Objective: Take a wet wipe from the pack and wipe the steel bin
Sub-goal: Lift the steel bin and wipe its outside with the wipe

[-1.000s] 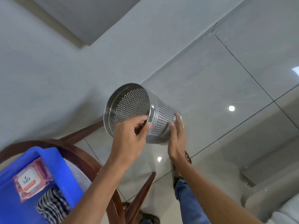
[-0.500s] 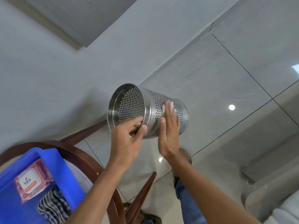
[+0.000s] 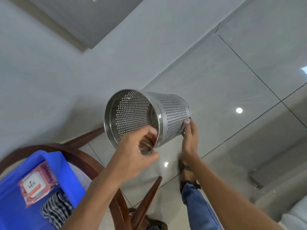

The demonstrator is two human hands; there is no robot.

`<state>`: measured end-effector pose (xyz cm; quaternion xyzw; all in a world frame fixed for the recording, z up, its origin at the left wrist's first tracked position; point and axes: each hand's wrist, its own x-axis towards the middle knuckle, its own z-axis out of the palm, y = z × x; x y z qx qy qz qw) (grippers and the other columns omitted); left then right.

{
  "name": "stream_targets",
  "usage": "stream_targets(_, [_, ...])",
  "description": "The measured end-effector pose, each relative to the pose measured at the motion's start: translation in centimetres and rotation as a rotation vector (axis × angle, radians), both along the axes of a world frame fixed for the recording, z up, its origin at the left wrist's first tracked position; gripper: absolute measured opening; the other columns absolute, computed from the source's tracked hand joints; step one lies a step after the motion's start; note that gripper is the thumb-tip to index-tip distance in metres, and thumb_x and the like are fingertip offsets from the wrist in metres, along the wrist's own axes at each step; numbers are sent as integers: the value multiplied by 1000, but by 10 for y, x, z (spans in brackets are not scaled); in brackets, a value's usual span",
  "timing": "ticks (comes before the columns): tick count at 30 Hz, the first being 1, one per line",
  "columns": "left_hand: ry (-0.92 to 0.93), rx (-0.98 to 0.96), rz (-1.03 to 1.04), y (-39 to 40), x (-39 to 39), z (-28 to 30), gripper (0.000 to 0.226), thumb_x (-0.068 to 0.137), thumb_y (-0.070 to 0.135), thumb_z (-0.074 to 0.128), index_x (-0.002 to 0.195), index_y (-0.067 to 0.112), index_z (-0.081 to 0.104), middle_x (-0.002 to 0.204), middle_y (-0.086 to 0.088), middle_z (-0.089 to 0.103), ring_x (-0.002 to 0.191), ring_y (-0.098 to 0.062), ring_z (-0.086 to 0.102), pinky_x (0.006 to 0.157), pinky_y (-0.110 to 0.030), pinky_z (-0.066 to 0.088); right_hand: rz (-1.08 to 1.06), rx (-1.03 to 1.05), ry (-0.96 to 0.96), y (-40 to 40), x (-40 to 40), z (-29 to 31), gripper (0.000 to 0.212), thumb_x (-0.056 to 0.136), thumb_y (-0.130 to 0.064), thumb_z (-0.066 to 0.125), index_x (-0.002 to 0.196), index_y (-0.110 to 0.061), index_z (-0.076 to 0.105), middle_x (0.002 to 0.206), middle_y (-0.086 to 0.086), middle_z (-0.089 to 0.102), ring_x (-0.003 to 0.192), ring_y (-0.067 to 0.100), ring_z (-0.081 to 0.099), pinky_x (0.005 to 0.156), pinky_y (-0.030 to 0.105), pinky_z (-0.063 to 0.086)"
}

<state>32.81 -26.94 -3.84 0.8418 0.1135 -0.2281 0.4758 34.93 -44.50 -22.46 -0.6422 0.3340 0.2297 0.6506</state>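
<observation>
A perforated steel bin [image 3: 172, 113] is held in the air on its side, with its open mouth toward me. My left hand [image 3: 137, 156] grips the near rim, fingers curled inside the mouth. My right hand [image 3: 190, 140] presses a small white wet wipe [image 3: 188, 121] against the lower right wall near the bin's base; only a sliver of the wipe shows past the fingertips. The pink wet wipe pack [image 3: 35, 185] lies in a blue tub [image 3: 54, 158] at the lower left.
The blue tub sits on a round wooden table [image 3: 79, 156] and also holds a checked cloth [image 3: 56, 209]. Below is glossy grey tiled floor [image 3: 232, 80], with my jeans leg [image 3: 197, 205] and sandalled foot. A grey wall rises at the left.
My right hand with the wipe has slid from the top of the bin's wall down to its lower right side. The bin has turned, its mouth facing me more.
</observation>
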Motion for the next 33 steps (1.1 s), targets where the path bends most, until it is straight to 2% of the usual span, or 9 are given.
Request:
stream_targets(4, [-117, 78, 8, -19, 10, -3, 14, 93, 13, 75, 102, 16, 64, 73, 0, 68, 68, -20, 68, 66, -41, 61, -28, 10, 32, 4, -1, 1, 84, 93, -62, 57, 158, -9, 56, 164, 18, 53, 155, 36, 49, 128, 62, 41])
stream_targets(7, [-156, 94, 135, -29, 13, -5, 14, 105, 21, 69, 93, 14, 67, 74, 2, 69, 72, -20, 71, 62, -31, 61, -55, 25, 65, 3, -4, 6, 86, 89, -64, 59, 161, -16, 55, 167, 8, 51, 155, 26, 48, 131, 55, 38])
stream_targets(10, [-142, 101, 193, -30, 10, -6, 17, 107, 27, 66, 94, 16, 68, 82, 1, 72, 79, -19, 72, 65, -34, 62, 2, 19, 53, 6, -8, 14, 89, 92, -67, 53, 168, -20, 46, 174, 3, 42, 160, 18, 39, 136, 53, 31])
stream_targets(14, [-102, 147, 196, -32, -1, -11, 9, 106, 24, 68, 99, 18, 69, 88, 4, 73, 81, -13, 72, 70, -43, 64, 174, 51, -143, 20, -11, 37, 85, 102, -63, 43, 177, -28, 23, 186, -11, 21, 160, -15, 26, 141, 44, 19])
stream_targets(18, [-84, 175, 180, -25, 0, -13, 16, 105, 22, 69, 119, 19, 73, 106, 5, 77, 98, -11, 77, 82, -43, 67, 372, 75, -484, 38, -8, 65, 68, 111, -42, 36, 177, -28, 26, 187, -15, 16, 174, 7, 6, 141, 54, 6])
stream_targets(23, [-93, 147, 233, -15, -2, -13, 29, 104, 22, 71, 133, 21, 75, 117, 8, 80, 109, -7, 77, 93, -38, 67, 544, -20, -714, 39, 6, 66, 62, 114, -40, 27, 174, -27, 35, 184, -14, 27, 174, 11, 13, 140, 39, -5])
stream_targets(27, [-111, 104, 363, -14, -17, -10, 33, 100, 15, 75, 123, 39, 72, 109, 19, 77, 107, 3, 76, 92, -16, 63, 452, -186, -461, 15, 23, 28, 58, 116, -41, 25, 171, -31, 42, 182, -4, 35, 171, 16, 27, 140, 55, 11])
stream_targets(30, [-101, 70, 338, -13, -28, -13, 32, 100, 17, 75, 132, 13, 77, 111, 6, 79, 112, -13, 77, 98, -30, 65, 336, -205, -131, -13, 31, -5, 63, 114, -49, 30, 166, -20, 52, 175, 8, 47, 166, 27, 39, 137, 56, 26])
stream_targets(33, [-82, 40, 294, -12, -31, -11, 34, 98, 16, 76, 131, 10, 77, 110, 4, 80, 111, -17, 78, 96, -30, 67, 223, -118, 54, -27, 30, -22, 56, 116, -45, 42, 165, -19, 53, 172, 6, 51, 162, 26, 44, 136, 50, 30])
